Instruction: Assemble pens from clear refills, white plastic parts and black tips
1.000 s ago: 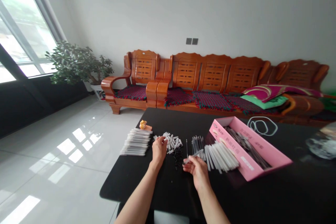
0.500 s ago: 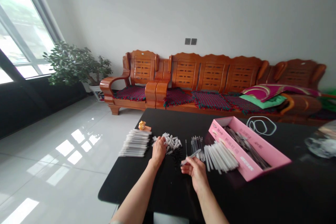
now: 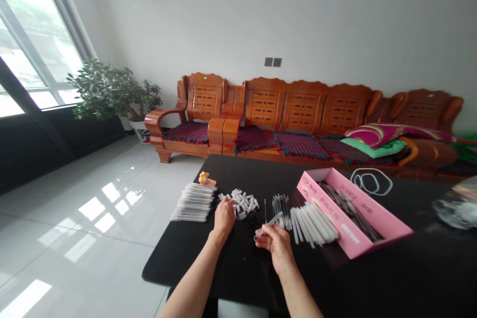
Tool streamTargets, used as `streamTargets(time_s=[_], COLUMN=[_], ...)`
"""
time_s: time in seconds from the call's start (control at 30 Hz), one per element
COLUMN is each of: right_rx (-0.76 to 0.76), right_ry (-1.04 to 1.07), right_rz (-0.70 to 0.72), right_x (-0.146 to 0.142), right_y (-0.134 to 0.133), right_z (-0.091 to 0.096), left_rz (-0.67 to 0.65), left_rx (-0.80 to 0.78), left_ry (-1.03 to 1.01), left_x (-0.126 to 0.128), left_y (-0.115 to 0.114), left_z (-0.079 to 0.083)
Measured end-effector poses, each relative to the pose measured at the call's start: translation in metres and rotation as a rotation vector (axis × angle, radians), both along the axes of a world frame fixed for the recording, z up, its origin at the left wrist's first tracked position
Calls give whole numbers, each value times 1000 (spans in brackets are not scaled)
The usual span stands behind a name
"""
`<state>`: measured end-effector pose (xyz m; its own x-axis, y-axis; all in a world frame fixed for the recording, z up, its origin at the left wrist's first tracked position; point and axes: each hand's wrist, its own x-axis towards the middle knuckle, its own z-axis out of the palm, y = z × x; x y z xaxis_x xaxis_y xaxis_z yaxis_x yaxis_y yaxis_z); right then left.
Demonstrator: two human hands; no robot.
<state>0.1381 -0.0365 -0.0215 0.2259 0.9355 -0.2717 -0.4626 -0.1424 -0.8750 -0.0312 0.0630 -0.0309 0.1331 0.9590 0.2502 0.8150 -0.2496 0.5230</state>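
My right hand (image 3: 278, 244) pinches a clear pen barrel (image 3: 269, 225), which slants up to the right over the black table. At the left edge of a pile of short white pen caps (image 3: 244, 202) is my left hand (image 3: 224, 218), its fingers bent together and pointing down; what lies between the fingertips is hidden. Small black pen parts (image 3: 253, 221) lie between the hands. A row of thin pen refills (image 3: 282, 206) and a fan of whitish pen barrels (image 3: 315, 223) lie right of them. Left of my left hand, assembled-looking pens (image 3: 194, 202) lie side by side.
A pink box (image 3: 359, 213) with dark strips inside stands on the right of the black table (image 3: 223, 283). Behind it lies a white looped cord (image 3: 370, 181). A small yellow figurine (image 3: 203, 177) sits at the far left edge. Wooden sofas (image 3: 264, 104) stand beyond.
The view has shifted slightly. My right hand still holds the pen barrel, its near end now a little lower and farther left. My left hand stays by the white caps.
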Motion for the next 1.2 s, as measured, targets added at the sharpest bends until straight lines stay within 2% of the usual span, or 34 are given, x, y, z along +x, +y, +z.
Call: streamTargets(time_s=[0.2,0.33,0.43,0.53,0.63,0.77,0.87,0.97,1.2], right_rx=[4,-6,-12,-15,5,76,98,102,215], right_ry=[0,3,-2,-21,-92,-209,-314,-405,-630], right_rz=[10,18,19,46,129,241,289,310,298], right_x=[-1,0,1,2,-2,-12,-18,-21,-18], right_y=[0,0,0,-3,-6,-8,-8,-8,-5], right_z=[-1,-2,-1,2,10,17,17,16,8], left_rz=[-201,-191,-143,-72,1,0,23,46,41], left_rx=[-34,-36,-29,-44,-208,-405,-483,-518,-527], left_ry=[-2,56,-10,-217,-623,-1201,-1487,-1600,-1653], left_x=[8,15,17,16,13,10,8,7,9], left_y=[-8,-11,-11,-9,-8,-11,-15,-18,-19], left_z=[0,-5,-6,-5,-3,2,7,10,11])
